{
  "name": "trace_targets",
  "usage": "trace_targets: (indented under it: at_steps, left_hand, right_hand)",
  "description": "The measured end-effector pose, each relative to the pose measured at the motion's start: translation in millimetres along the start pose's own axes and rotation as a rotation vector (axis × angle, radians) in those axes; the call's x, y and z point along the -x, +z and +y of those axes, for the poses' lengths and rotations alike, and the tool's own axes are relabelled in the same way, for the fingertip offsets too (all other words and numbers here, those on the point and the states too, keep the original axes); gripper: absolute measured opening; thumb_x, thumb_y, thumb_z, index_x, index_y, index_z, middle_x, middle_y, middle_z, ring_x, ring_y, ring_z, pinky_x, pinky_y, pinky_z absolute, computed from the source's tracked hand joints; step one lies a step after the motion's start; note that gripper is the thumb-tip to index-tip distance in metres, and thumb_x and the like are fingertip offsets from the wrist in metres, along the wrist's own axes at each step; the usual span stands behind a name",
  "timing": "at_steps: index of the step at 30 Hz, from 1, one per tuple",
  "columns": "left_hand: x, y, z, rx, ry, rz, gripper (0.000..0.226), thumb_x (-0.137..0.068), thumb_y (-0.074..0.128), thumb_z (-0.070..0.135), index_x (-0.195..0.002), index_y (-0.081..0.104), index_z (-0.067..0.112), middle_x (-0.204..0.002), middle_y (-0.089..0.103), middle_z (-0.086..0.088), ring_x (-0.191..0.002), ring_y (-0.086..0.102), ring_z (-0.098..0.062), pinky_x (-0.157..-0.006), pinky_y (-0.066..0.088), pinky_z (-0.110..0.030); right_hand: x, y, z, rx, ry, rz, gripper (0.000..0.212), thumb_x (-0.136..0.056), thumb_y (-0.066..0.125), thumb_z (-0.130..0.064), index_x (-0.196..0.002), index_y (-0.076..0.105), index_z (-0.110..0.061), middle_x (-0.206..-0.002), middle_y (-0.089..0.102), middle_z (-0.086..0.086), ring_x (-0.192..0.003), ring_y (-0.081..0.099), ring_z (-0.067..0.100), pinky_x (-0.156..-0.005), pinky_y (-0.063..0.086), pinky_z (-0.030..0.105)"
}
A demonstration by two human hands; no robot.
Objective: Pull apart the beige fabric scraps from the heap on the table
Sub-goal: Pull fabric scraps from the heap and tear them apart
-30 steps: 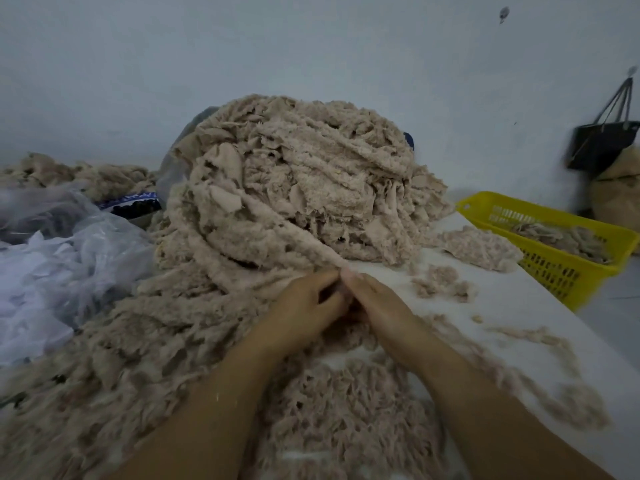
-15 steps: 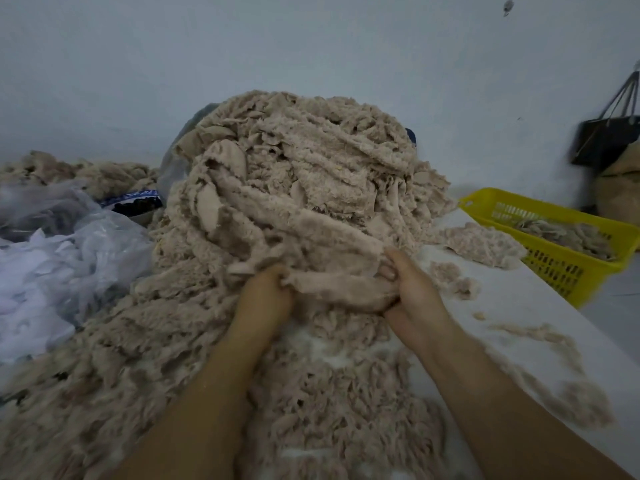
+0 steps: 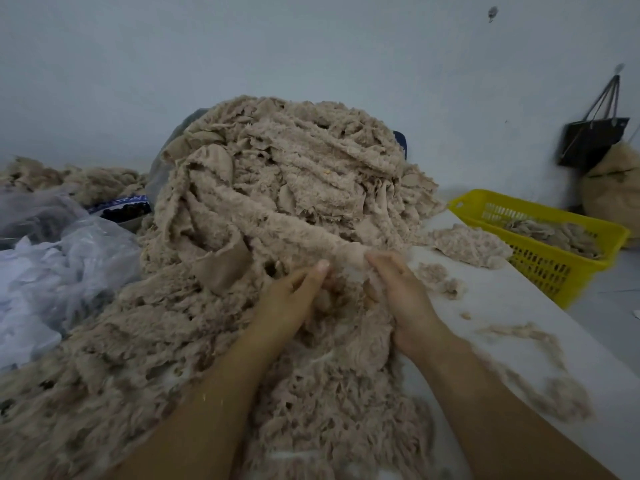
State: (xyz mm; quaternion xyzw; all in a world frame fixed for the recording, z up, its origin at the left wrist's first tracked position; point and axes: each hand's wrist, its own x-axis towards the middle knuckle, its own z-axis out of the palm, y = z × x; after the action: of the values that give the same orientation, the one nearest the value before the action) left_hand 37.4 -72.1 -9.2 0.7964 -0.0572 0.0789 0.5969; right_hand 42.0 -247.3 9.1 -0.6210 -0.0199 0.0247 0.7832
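A tall heap of beige fabric scraps [image 3: 287, 168] rises in the middle of the white table [image 3: 512, 306] and spreads toward me. A long fleecy beige strip [image 3: 298, 233] runs from the heap down to my hands. My left hand [image 3: 294, 299] pinches scraps at the strip's lower end, thumb up. My right hand [image 3: 401, 289] grips the strip's end just to the right, fingers curled over the fabric. The two hands are close together at the foot of the heap.
A yellow plastic basket [image 3: 554, 268] holding scraps sits at the table's right edge. Loose scraps [image 3: 471, 240] lie beside it. A clear plastic bag of white material [image 3: 52, 271] is on the left. A black bag [image 3: 592, 140] hangs on the wall.
My hands had spread apart, lifting a wide beige piece; now they have come back together lower down, at the end of a long strip.
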Motion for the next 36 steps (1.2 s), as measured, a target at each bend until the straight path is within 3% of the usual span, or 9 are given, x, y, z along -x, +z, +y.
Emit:
trace_targets:
  at_steps: [2,7,12,16,20,23,27,32,36]
  left_hand:
    - [-1,0,-1,0.337,-0.116,-0.052,0.059,-0.073,0.058,0.08,-0.087,0.072,0.024,-0.074,0.065,-0.011,-0.049,0.041,-0.015,-0.053,0.039,-0.027]
    - [-11,-22,4,1.15,-0.267,0.079,0.028,-0.087,0.063,0.036,-0.069,0.065,0.015,-0.044,0.035,0.006,-0.038,0.036,-0.005,-0.041,0.037,-0.017]
    - [-16,-40,3,1.339,-0.338,0.339,0.037,-0.096,0.06,0.033,-0.064,0.055,0.017,-0.041,0.028,0.006,-0.033,0.026,-0.007,-0.041,0.033,-0.015]
    - [-16,-54,-1,1.412,-0.31,0.423,0.031,-0.097,0.062,0.027,-0.069,0.065,0.014,-0.044,0.033,0.006,-0.036,0.024,-0.008,-0.046,0.038,-0.016]
    - [-19,-65,-11,1.461,-0.281,0.459,0.011,-0.093,0.058,0.015,-0.082,0.059,0.014,-0.052,0.046,0.006,-0.038,0.03,-0.007,-0.046,0.031,-0.013]
    - [-19,-85,-24,1.485,-0.253,0.507,0.018,-0.101,0.041,0.015,-0.09,0.055,0.017,-0.048,0.043,0.008,-0.034,0.029,-0.005,-0.039,0.024,-0.015]
    - [-22,-55,-6,1.154,-0.257,0.497,0.01,-0.102,0.052,0.021,-0.095,0.056,0.016,-0.06,0.06,0.005,-0.053,0.057,-0.005,-0.05,0.043,-0.015]
    - [-6,-20,-2,-0.212,0.048,0.476,0.028,-0.102,0.051,0.036,-0.11,0.067,0.013,-0.135,0.042,-0.006,-0.111,0.056,-0.02,-0.09,0.052,-0.039]
    - [-2,-15,12,-0.327,0.193,0.646,0.032,-0.102,0.05,0.035,-0.099,0.069,0.009,-0.117,0.041,0.001,-0.092,0.054,-0.02,-0.074,0.048,-0.034]
  right_hand:
    - [4,5,2,0.166,-0.063,-0.091,0.025,-0.096,0.06,-0.042,-0.074,0.066,-0.032,-0.096,0.071,-0.002,-0.095,0.066,0.018,-0.084,0.054,0.032]
    - [12,15,5,0.381,-0.054,-0.353,0.029,-0.096,0.059,-0.045,-0.067,0.061,-0.039,-0.061,0.051,-0.017,-0.052,0.046,0.0,-0.051,0.038,0.01]
    - [7,10,4,0.36,-0.008,-0.368,0.024,-0.082,0.064,-0.059,-0.075,0.068,-0.036,-0.075,0.061,-0.021,-0.061,0.053,-0.004,-0.066,0.042,0.02]
    - [4,5,-3,0.093,0.105,-0.225,0.053,-0.061,0.072,-0.064,-0.101,0.076,-0.03,-0.097,0.07,-0.013,-0.073,0.061,0.003,-0.069,0.048,0.026]
    - [3,2,-6,-0.127,0.155,-0.088,0.02,-0.084,0.07,-0.047,-0.074,0.079,-0.032,-0.07,0.073,-0.01,-0.062,0.071,0.009,-0.051,0.053,0.02]
    - [-6,-18,-12,-0.475,0.139,0.041,0.025,-0.092,0.06,-0.043,-0.08,0.066,-0.022,-0.046,0.041,-0.006,-0.034,0.037,0.008,-0.035,0.036,0.018]
    - [-10,-19,-3,-0.33,0.111,0.06,0.031,-0.083,0.065,-0.052,-0.084,0.065,-0.021,-0.051,0.031,-0.006,-0.039,0.029,0.009,-0.038,0.04,0.02]
    - [-2,-8,-6,-0.04,-0.037,0.073,0.02,-0.098,0.06,-0.034,-0.079,0.055,-0.028,-0.056,0.04,-0.007,-0.045,0.032,0.01,-0.048,0.034,0.022]
    - [8,1,-4,0.432,-0.384,0.133,0.021,-0.099,0.054,-0.019,-0.083,0.054,-0.032,-0.057,0.042,-0.012,-0.044,0.031,0.006,-0.045,0.029,0.018]
